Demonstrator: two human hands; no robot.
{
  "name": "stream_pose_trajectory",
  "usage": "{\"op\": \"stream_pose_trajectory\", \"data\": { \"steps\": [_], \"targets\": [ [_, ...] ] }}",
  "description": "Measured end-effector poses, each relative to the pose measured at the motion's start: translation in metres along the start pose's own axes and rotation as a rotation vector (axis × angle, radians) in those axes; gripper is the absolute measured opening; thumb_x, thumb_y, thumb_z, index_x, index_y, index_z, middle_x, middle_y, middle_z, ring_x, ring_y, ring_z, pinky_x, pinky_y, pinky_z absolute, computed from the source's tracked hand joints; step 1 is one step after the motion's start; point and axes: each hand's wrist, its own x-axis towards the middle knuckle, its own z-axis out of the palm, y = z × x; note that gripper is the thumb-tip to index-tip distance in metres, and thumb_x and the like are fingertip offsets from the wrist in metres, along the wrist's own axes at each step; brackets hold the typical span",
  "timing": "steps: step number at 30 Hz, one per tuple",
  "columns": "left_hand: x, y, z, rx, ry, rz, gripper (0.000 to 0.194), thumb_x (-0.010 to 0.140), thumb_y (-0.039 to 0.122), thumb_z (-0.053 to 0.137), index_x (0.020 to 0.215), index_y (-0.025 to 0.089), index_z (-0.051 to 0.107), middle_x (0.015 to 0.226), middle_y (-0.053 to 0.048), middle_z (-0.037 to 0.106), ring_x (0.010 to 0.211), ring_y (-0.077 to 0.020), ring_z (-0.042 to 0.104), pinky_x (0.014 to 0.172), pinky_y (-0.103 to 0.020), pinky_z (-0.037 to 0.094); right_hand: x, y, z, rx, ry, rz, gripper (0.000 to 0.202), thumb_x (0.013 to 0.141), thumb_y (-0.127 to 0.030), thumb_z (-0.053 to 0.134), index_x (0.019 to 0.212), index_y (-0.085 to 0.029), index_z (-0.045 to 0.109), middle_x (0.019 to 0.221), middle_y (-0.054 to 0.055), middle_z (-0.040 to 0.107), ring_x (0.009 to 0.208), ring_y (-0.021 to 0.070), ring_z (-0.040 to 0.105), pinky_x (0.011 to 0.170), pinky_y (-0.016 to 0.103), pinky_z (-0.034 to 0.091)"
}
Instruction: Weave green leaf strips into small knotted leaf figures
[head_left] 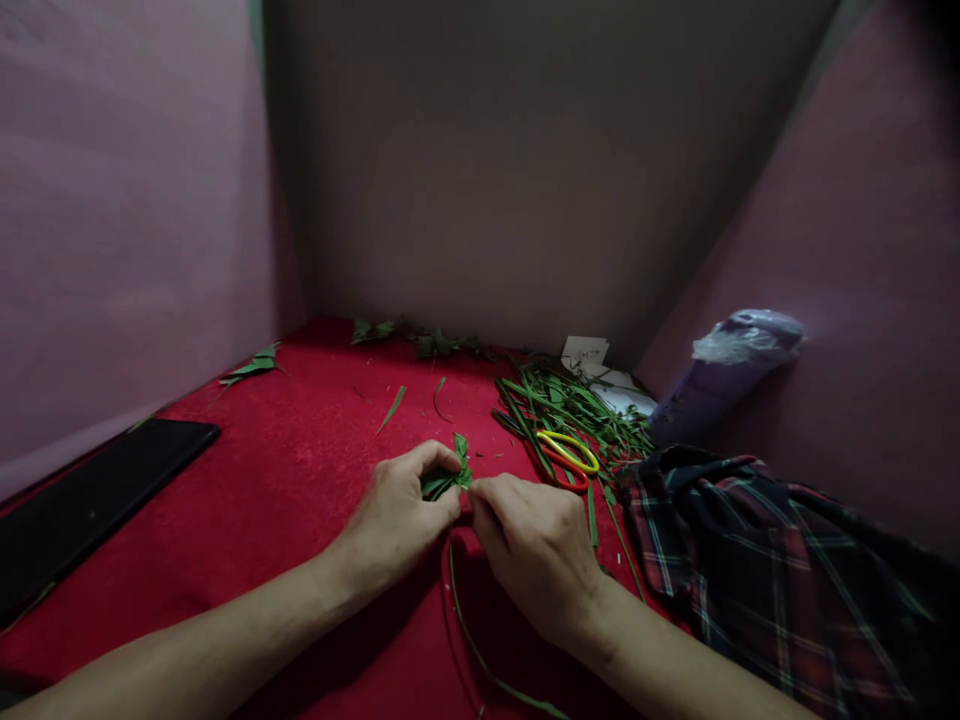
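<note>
Near the middle of the red cloth [300,480], my left hand [401,510] is closed on a small bunch of green leaves [463,460], the tips poking up past the thumb and forefinger. My right hand [536,545] meets it from the right, with thumb and forefinger pinched at the base of the bunch. What lies in that pinch is hidden; it may be a thin strand. Below the hands a long green stem [480,660] trails down toward the bottom edge. Scissors [568,460] with yellow and red handles lie just beyond my right hand.
A pile of green stems [577,405] lies at the back right, with white paper [619,390] behind. A purple roll in clear plastic [720,375] leans on the right wall. Plaid fabric [780,580] lies at right, a black flat object [97,500] at left. Loose leaves [255,366] are scattered behind.
</note>
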Motion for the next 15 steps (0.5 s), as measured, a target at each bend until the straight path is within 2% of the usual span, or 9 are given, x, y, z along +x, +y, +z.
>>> {"op": "stream_pose_trajectory", "data": {
  "steps": [6,12,15],
  "targets": [
    [-0.0012,-0.001,0.0009,-0.023,-0.014,0.016,0.015,0.066,0.013,0.056,0.078,0.02,0.063,0.066,0.002,0.061,0.061,-0.0142,0.054,0.057,-0.023,0.042,0.0008,-0.0006,0.0,0.025,0.048,-0.026,0.023,0.085,-0.014,0.041,0.071,-0.017,0.06,0.06,0.001,0.061,0.053,0.0121,0.055,0.054,0.023,0.034],
    [-0.0011,0.0023,0.004,-0.282,-0.045,-0.177,0.013,0.068,0.014,0.054,0.08,0.019,0.055,0.055,0.005,0.056,0.048,-0.0109,0.053,0.048,-0.022,0.044,0.0031,-0.0001,-0.0021,0.138,0.079,-0.035,0.023,0.086,-0.018,0.044,0.073,-0.016,0.062,0.06,0.002,0.06,0.054,0.0113,0.055,0.055,0.021,0.036],
    [-0.0012,0.0058,0.0048,-0.38,-0.062,-0.226,0.014,0.067,0.013,0.053,0.08,0.019,0.053,0.053,0.005,0.057,0.045,-0.0105,0.055,0.047,-0.022,0.045,0.0036,0.0003,-0.0027,0.158,0.109,-0.029,0.023,0.085,-0.017,0.045,0.071,-0.016,0.062,0.057,0.001,0.059,0.051,0.0109,0.053,0.054,0.021,0.035]
  ]
}}
